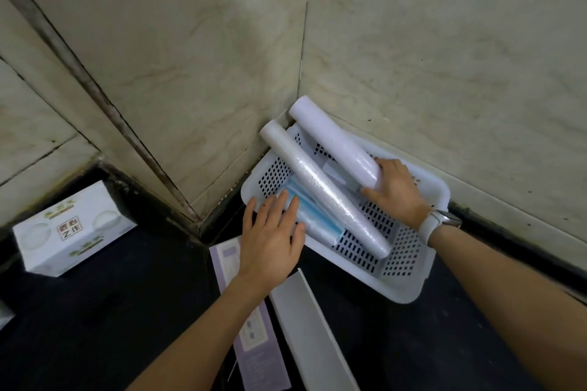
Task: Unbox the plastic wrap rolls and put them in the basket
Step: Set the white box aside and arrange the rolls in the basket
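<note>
A white perforated basket [409, 279] sits on the dark counter in the wall corner. A long clear plastic wrap roll [320, 187] lies diagonally across it, its far end over the rim. A thicker white roll [333, 143] leans beside it against the corner; my right hand [395, 190] grips its near end. A blue-and-white packet [317, 222] lies under the long roll. My left hand [273, 235] hovers flat with fingers spread at the basket's near-left rim, touching the packet's edge and holding nothing.
Two flat opened boxes lie on the counter near me: a lilac printed one [254, 336] and a plain white one [308, 327]. A white tissue box [73, 228] stands at the left. Tiled walls close in behind the basket.
</note>
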`<move>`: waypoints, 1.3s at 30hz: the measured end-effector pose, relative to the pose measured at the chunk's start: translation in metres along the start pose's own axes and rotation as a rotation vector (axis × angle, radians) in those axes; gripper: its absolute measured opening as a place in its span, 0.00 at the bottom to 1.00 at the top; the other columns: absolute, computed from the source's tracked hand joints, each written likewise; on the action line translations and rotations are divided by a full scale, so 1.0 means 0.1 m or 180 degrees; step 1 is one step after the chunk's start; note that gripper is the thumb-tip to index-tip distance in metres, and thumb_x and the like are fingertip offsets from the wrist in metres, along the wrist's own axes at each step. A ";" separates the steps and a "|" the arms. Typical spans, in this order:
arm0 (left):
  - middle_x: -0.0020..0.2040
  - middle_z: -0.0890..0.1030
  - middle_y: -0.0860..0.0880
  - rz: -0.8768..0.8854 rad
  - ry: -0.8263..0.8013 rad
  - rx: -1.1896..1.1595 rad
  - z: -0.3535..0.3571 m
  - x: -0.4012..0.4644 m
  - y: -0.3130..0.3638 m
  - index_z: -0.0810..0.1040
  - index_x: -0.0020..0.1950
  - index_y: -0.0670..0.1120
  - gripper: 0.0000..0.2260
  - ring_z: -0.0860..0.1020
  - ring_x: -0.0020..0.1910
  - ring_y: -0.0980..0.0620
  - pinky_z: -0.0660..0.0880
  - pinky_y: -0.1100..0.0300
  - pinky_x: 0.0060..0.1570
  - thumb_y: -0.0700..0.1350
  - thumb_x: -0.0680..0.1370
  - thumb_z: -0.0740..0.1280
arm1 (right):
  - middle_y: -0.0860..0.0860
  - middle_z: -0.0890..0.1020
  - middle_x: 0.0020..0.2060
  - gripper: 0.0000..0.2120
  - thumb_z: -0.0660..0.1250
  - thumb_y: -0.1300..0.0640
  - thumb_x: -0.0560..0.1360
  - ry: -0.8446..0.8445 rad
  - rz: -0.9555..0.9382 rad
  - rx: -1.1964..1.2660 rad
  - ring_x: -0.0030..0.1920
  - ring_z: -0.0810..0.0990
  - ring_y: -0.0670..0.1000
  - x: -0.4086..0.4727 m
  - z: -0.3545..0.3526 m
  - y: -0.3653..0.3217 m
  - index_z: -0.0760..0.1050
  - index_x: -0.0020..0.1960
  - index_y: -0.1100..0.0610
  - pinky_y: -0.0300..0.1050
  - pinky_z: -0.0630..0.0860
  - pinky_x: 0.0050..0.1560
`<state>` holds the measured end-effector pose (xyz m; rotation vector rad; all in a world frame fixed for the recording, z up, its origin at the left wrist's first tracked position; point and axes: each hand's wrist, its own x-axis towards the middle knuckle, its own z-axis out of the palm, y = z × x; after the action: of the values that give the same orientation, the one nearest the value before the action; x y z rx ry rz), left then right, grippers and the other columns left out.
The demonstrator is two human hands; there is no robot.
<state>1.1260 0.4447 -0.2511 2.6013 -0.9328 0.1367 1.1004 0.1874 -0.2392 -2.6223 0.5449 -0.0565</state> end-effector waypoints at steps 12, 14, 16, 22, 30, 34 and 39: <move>0.64 0.77 0.42 -0.0004 0.0033 0.0030 -0.01 0.01 0.01 0.72 0.65 0.40 0.21 0.75 0.62 0.44 0.64 0.40 0.66 0.49 0.77 0.54 | 0.59 0.68 0.65 0.33 0.60 0.50 0.76 -0.0767 -0.1175 -0.0189 0.52 0.75 0.55 -0.45 0.28 -0.49 0.45 0.73 0.49 0.49 0.73 0.53; 0.64 0.77 0.42 -0.0008 0.0014 0.0000 -0.02 0.01 0.01 0.72 0.65 0.40 0.22 0.75 0.62 0.44 0.63 0.40 0.66 0.49 0.77 0.54 | 0.61 0.70 0.62 0.32 0.60 0.56 0.76 -0.0456 -0.1119 -0.0104 0.49 0.74 0.54 -0.45 0.26 -0.45 0.46 0.74 0.51 0.51 0.74 0.53; 0.64 0.76 0.42 -0.0003 0.0031 -0.0005 -0.02 0.01 0.00 0.72 0.65 0.40 0.22 0.75 0.63 0.45 0.62 0.40 0.66 0.50 0.77 0.54 | 0.62 0.72 0.58 0.30 0.60 0.59 0.75 0.0134 -0.1088 0.0016 0.47 0.71 0.51 -0.43 0.18 -0.40 0.50 0.73 0.54 0.50 0.73 0.51; 0.62 0.78 0.41 0.0086 -0.0113 -0.0003 -0.04 0.08 0.00 0.77 0.60 0.40 0.21 0.76 0.61 0.45 0.63 0.42 0.66 0.49 0.75 0.55 | 0.62 0.74 0.56 0.29 0.62 0.56 0.75 0.0718 -0.0685 -0.0244 0.51 0.73 0.60 -0.24 -0.03 -0.18 0.53 0.72 0.56 0.54 0.71 0.52; 0.75 0.60 0.44 0.0596 -0.1222 -0.0188 0.26 1.01 0.08 0.61 0.71 0.41 0.19 0.57 0.74 0.47 0.59 0.47 0.71 0.44 0.81 0.51 | 0.56 0.72 0.63 0.29 0.60 0.47 0.75 0.0404 -0.0463 0.0365 0.56 0.69 0.52 -0.14 0.06 -0.03 0.53 0.72 0.52 0.46 0.66 0.54; 0.76 0.58 0.44 0.0528 -0.1731 -0.0030 0.57 1.32 0.16 0.58 0.72 0.43 0.21 0.58 0.73 0.43 0.60 0.44 0.71 0.41 0.79 0.54 | 0.54 0.71 0.64 0.27 0.61 0.47 0.75 0.0378 -0.0581 0.0579 0.56 0.68 0.49 -0.11 0.06 0.01 0.56 0.71 0.51 0.43 0.63 0.54; 0.71 0.62 0.43 0.0374 -0.1809 -0.0034 0.70 1.41 0.12 0.58 0.70 0.46 0.29 0.63 0.67 0.41 0.67 0.44 0.64 0.48 0.74 0.67 | 0.53 0.72 0.63 0.26 0.61 0.48 0.75 0.0345 -0.0633 0.0721 0.55 0.66 0.47 -0.10 0.07 0.04 0.56 0.71 0.49 0.45 0.64 0.53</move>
<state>1.2256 0.3259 -0.2822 2.6156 -1.2605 -0.6051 1.0906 0.1907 -0.2464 -2.4515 0.2921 -0.3066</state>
